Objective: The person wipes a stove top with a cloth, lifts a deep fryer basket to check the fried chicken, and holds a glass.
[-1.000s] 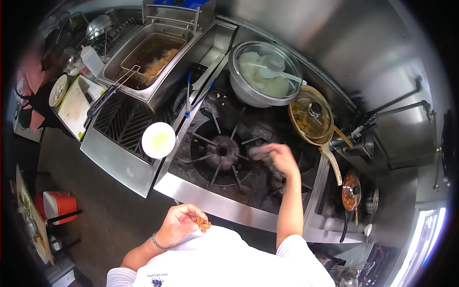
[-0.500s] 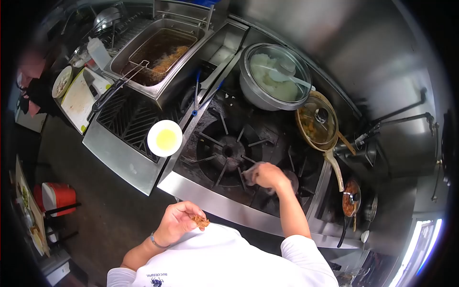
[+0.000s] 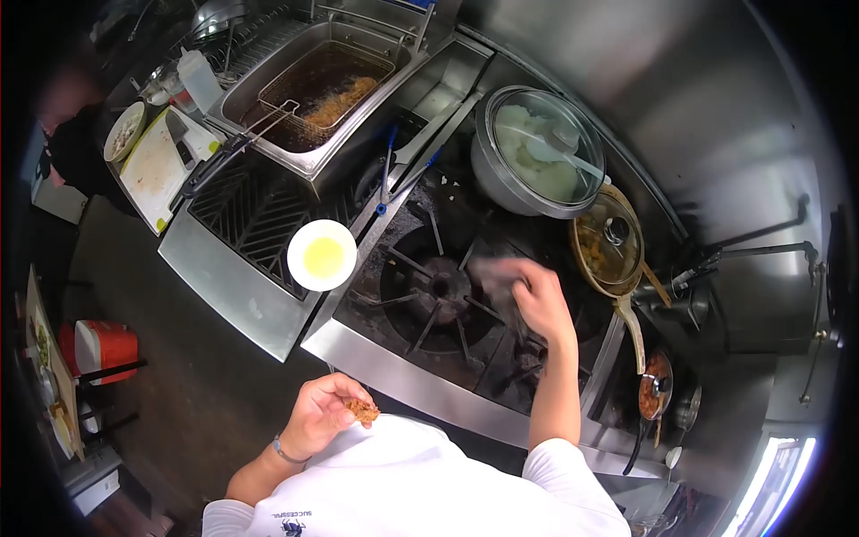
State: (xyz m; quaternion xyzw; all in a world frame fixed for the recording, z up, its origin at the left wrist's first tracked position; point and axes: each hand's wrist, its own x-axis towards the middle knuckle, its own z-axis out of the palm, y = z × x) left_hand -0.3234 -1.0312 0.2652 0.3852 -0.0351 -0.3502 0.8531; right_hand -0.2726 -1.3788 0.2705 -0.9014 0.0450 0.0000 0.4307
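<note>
Between the thumb and fingers of my left hand (image 3: 324, 413) is a small piece of brown fried food (image 3: 362, 411), held low in front of the white shirt. My right hand (image 3: 540, 300) is over the stove's right front area, beside the round burner (image 3: 440, 285). A blurred greyish cloth-like thing (image 3: 495, 285) hangs at its fingertips, smeared by motion. Left of the burner, a white bowl with yellow liquid (image 3: 322, 255) rests at the edge of the ribbed grill (image 3: 255, 210).
Behind the burner is a covered pot (image 3: 537, 152), with a lidded pan (image 3: 608, 242) to its right. A fryer basket (image 3: 327, 94) holds frying food at the upper left. Blue-tipped tongs (image 3: 386, 170) lie beside the fryer. A smaller pan (image 3: 655, 385) stands far right.
The view has shifted, so the stove and fryer appear further right. My right hand has swept across the stove with the greyish thing. My left hand still holds the fried piece.
</note>
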